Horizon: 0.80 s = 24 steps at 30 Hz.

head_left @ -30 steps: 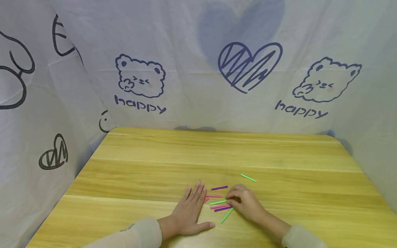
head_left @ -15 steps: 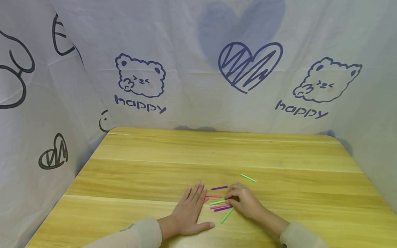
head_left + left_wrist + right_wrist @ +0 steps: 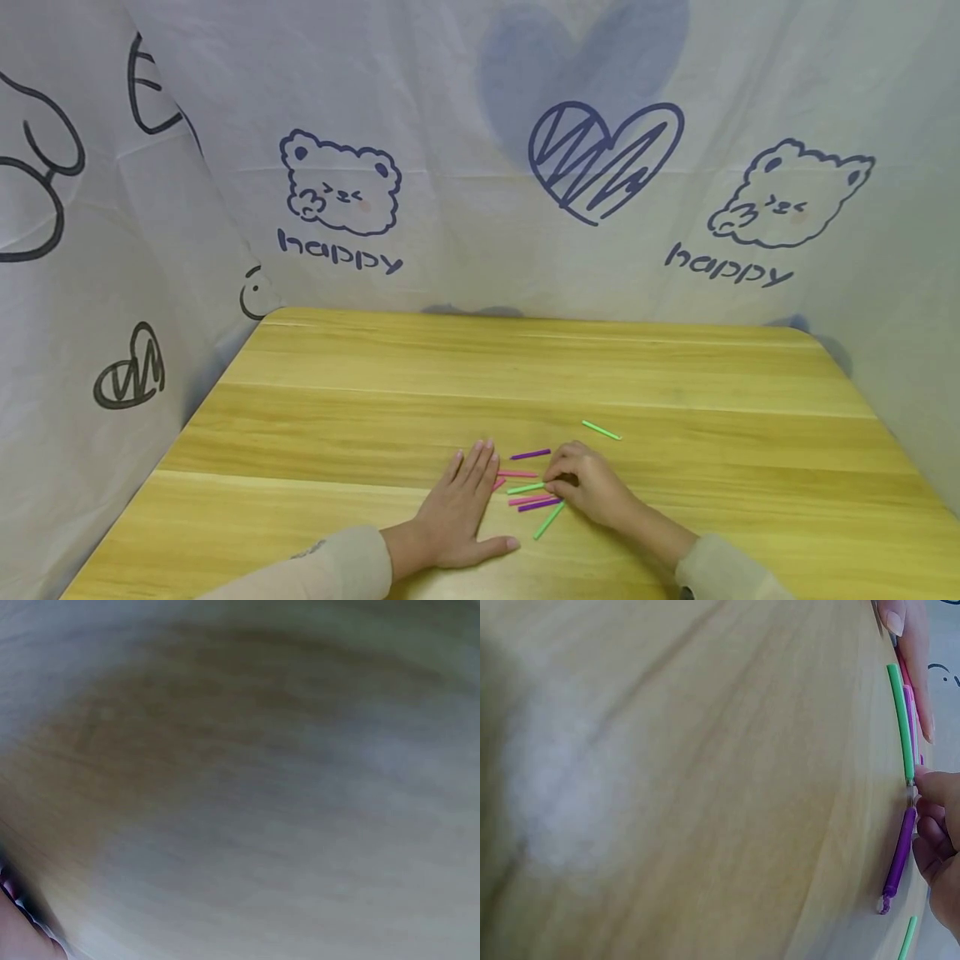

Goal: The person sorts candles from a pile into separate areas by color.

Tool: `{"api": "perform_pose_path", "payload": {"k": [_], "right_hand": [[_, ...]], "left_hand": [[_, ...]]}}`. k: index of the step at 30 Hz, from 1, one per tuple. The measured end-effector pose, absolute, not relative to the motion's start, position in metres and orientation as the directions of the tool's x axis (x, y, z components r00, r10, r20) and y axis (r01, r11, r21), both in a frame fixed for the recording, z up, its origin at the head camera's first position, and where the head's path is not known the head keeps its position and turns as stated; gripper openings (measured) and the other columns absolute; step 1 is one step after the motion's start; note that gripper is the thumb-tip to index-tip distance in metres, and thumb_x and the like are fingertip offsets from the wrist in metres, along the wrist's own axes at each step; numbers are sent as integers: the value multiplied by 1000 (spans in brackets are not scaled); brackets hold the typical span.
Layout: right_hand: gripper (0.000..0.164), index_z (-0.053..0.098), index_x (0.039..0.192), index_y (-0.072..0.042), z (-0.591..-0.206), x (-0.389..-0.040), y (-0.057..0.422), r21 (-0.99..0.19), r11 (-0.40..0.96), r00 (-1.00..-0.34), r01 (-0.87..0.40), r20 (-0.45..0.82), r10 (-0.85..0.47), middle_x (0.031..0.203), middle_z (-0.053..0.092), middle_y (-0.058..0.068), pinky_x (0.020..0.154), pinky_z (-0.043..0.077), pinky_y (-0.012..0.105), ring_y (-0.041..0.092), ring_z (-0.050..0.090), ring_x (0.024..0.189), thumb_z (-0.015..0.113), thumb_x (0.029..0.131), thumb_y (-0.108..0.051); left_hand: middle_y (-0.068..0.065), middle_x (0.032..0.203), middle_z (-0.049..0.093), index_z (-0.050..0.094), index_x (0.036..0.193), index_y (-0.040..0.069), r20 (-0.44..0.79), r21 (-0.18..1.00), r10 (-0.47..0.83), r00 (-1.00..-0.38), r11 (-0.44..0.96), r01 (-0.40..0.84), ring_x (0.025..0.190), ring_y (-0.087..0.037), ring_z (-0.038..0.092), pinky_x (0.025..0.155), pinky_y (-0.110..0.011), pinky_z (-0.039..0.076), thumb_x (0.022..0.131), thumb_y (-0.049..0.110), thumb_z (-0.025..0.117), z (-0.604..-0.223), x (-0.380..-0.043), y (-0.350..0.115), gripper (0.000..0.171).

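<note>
The right hand (image 3: pixel 596 492) has curled fingers, and I see its thumb and finger pinch the right end of a green stick (image 3: pixel 525 489). That stick lies flat on the desk (image 3: pixel 375 358), far from the back edge and close to the person's side. The left hand (image 3: pixel 459 510) lies flat with straight fingers, its tips by the left end of a pink stick (image 3: pixel 519 474). A purple stick (image 3: pixel 538 504) and a slanted green stick (image 3: pixel 549 522) lie very near the pinch. I think a soft pinch and a slow, straight lift work best, so those two don't roll.
</note>
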State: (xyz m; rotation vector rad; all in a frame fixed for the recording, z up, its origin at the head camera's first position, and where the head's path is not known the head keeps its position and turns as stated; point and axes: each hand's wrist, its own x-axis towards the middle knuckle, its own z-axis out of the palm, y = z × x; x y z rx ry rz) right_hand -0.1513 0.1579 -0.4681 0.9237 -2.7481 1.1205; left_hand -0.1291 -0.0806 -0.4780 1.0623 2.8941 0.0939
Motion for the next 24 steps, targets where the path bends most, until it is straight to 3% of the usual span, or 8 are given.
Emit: {"api": "perform_pose_path", "payload": {"k": [24], "right_hand": [[3,71,80,-6,-471,-152,174,-597,578,-823,-556,296,-485,85,63,-1,68,52,17,8,55,78,70,78,-4]], "left_hand": [[-20,155,8,15,147,-2,-28,95,648,-761,759,644,145,-30,7,117,-46,15,85,72,31,-475,-129,-81,98]]}}
